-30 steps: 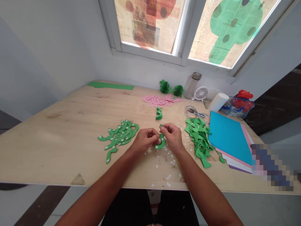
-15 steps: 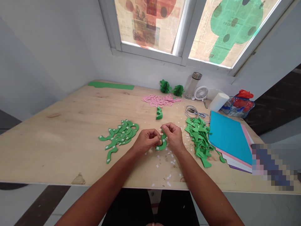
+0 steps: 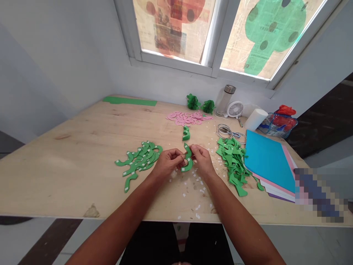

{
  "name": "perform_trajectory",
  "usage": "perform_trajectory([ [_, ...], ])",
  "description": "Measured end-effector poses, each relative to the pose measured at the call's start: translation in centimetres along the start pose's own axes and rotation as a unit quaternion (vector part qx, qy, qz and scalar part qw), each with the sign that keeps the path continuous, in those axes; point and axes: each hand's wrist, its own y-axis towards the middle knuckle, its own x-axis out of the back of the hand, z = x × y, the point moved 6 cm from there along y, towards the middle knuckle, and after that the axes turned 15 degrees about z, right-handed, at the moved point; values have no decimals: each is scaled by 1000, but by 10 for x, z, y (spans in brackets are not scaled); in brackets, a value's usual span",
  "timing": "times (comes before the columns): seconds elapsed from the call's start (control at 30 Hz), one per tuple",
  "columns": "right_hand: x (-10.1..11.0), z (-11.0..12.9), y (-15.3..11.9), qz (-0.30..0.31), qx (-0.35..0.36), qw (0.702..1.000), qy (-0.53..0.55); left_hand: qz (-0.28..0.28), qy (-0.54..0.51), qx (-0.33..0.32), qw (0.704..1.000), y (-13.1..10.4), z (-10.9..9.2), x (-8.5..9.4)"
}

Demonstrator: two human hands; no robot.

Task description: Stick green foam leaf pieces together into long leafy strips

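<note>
In the head view, the person's left hand [image 3: 168,161] pinches a curved green cutout [image 3: 189,165], dotted with white squares, just above the table [image 3: 82,165]. The right hand [image 3: 203,157] has curled fingers at its right edge; whether they grip it cannot be told. Similar cutouts [image 3: 146,157] lie piled left, green scraps [image 3: 234,162] right.
</note>
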Motion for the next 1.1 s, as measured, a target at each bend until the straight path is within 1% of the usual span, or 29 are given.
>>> perform_trajectory([
  [0.2,-3,4,-1,17,2,1000,-2,-49,-4,-22,999,-3,-3,7],
  [0.37,-5,-1,1,33,-7,999,-3,-64,-5,-46,997,-2,-5,12],
  [0.47,-7,-1,2,47,4,997,-55,-65,-13,-64,996,-2,-5,14],
  [0.57,-6,1,0,36,22,988,-148,-65,-22,-70,995,-1,-5,14],
  [0.77,-9,13,-7,22,47,955,-291,-78,-38,-60,994,-3,-4,13],
  [0.93,-15,20,-10,16,62,908,-414,-91,-45,-53,993,-4,-4,13],
  [1.1,-19,22,-13,9,64,861,-504,-90,-38,-44,994,-3,-4,11],
])
